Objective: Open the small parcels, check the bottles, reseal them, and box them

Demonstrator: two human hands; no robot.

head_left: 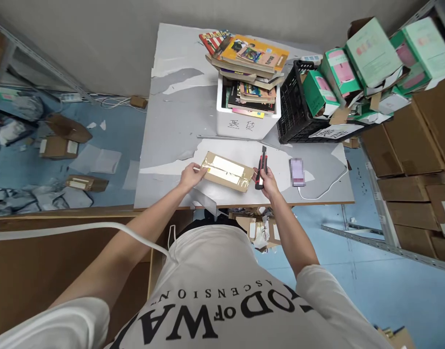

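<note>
A taped brown cardboard box (227, 171) with a white label lies at a slant near the front of the table. My left hand (192, 175) pinches its left end between thumb and fingers. On the other side, my right hand (268, 182) is closed round a black and red utility knife (261, 169), which points away from me. The right fingertips are close to the box's right end; whether they touch it I cannot tell. To the right of that hand lies a phone (297, 172) with a white cable plugged in.
A white bin (244, 125) heaped with books (256, 53) stands at the back. Beside it a black crate (298, 123) overflows with green boxes (373, 53). Brown cartons (407, 140) are stacked at right. A white cable (80, 227) crosses my left arm. Opened boxes litter the floor.
</note>
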